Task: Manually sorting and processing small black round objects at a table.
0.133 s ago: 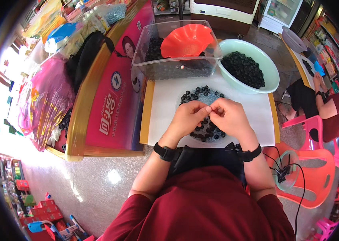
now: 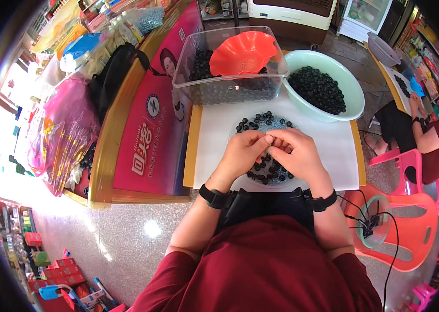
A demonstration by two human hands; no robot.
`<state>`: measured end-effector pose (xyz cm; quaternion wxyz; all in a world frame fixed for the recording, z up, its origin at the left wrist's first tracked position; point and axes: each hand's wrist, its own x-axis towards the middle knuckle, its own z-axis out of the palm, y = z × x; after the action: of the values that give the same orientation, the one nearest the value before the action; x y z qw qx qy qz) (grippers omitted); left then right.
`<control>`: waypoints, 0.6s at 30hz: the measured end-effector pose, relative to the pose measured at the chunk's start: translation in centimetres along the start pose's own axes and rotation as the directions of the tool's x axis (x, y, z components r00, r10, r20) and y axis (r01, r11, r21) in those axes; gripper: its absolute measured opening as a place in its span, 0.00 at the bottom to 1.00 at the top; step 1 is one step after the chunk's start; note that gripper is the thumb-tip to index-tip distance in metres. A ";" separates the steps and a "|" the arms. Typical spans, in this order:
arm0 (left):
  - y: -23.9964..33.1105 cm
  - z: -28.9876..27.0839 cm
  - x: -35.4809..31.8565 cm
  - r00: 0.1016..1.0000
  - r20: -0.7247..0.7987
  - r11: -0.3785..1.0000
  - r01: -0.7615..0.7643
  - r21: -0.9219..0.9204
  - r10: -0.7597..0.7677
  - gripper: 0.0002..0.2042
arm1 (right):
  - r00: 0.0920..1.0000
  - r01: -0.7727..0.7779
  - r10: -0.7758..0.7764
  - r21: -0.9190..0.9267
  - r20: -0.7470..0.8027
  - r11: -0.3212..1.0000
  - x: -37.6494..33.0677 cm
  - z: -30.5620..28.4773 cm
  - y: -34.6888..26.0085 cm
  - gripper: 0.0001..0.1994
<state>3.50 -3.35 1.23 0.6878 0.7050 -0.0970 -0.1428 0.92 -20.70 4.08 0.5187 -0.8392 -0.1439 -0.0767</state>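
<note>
My left hand (image 2: 243, 153) and my right hand (image 2: 299, 157) meet fingertip to fingertip over a clear round tray (image 2: 234, 139). Both are closed in a pinch, and whatever sits between the fingers is too small to make out. On the tray lie loose black beads (image 2: 255, 124) and tiny bluish clear pieces (image 2: 268, 125), partly hidden under my hands. Behind stands a clear plastic box (image 2: 198, 92) of black beads, a red wavy-edged dish (image 2: 243, 52) resting in it. At the right back, a pale green basin (image 2: 353, 99) holds many more black beads.
The tray stands on a white-topped table (image 2: 210, 151). Close on the left is a wooden counter with a pink printed panel (image 2: 141, 130). An orange chair (image 2: 417, 229) at my right carries a clear bowl with a black cabled device. Another person (image 2: 432, 143) sits far right.
My right hand's fingers have shifted over the left fingertips, its thumb now lower. The whole view has moved slightly. The other person's hands at the far right have also shifted.
</note>
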 end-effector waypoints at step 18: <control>-2.1 -0.1 1.3 0.943 0.292 0.503 -0.333 0.797 0.162 0.10 | 0.959 -0.173 0.255 0.462 -0.120 0.870 -0.1 -2.5 3.2 0.11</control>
<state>4.61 -3.66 -0.97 0.2682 0.9095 -0.3148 -0.0413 1.86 -24.33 2.49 0.7134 -0.6981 -0.0165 -0.0578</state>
